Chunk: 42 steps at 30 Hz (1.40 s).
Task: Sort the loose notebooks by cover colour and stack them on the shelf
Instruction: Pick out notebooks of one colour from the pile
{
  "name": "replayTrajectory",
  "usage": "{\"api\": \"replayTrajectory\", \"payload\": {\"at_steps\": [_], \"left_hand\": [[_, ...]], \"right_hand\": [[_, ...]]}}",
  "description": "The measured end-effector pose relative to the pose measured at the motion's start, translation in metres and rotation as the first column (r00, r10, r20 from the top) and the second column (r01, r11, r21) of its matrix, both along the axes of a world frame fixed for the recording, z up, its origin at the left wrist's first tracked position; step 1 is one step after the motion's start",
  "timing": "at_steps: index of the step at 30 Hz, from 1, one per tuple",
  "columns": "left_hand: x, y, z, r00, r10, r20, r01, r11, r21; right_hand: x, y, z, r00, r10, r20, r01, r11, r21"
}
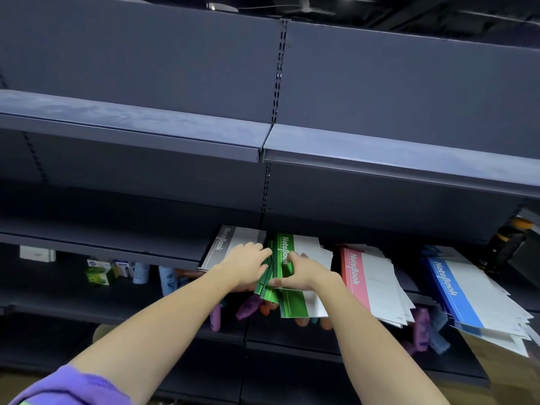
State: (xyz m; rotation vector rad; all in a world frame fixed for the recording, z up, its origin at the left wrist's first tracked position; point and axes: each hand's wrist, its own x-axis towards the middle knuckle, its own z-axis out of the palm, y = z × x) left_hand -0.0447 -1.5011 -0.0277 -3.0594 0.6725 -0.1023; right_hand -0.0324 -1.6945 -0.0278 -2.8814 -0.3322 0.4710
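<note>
green notebooks [287, 276] lie gripped between left hand [245, 263] and right hand [304, 273].

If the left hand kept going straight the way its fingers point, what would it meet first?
The left hand points right and slightly back, its fingers already at the green notebooks. It would press into that stack's left edge first; the right hand lies on the same stack. Depth is hard to judge.

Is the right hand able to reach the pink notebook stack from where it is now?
Probably yes. The right hand rests on the green notebooks, and the pink notebook stack lies just beside, with nothing between.
</note>
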Motion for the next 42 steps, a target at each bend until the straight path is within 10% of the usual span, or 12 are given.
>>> {"api": "replayTrajectory", "payload": {"at_steps": [20,34,42], "left_hand": [[-0.016,-0.043,-0.021,0.98,-0.043,-0.192,0.069,0.989,0.13],[0.003,-0.037,-0.026,0.991,-0.059,-0.123,0.044,0.992,-0.12],[-0.005,-0.035,-0.022,0.978,-0.017,-0.206,0.038,0.994,0.098]], "right_hand": [[0.017,-0.016,0.009,0.997,0.009,-0.074,-0.003,0.996,0.088],[0.011,-0.029,0.007,1.0,-0.006,0.013,0.006,0.999,0.04],[0.0,-0.033,0.001,0.998,-0.03,0.055,0.025,0.996,0.087]]}}
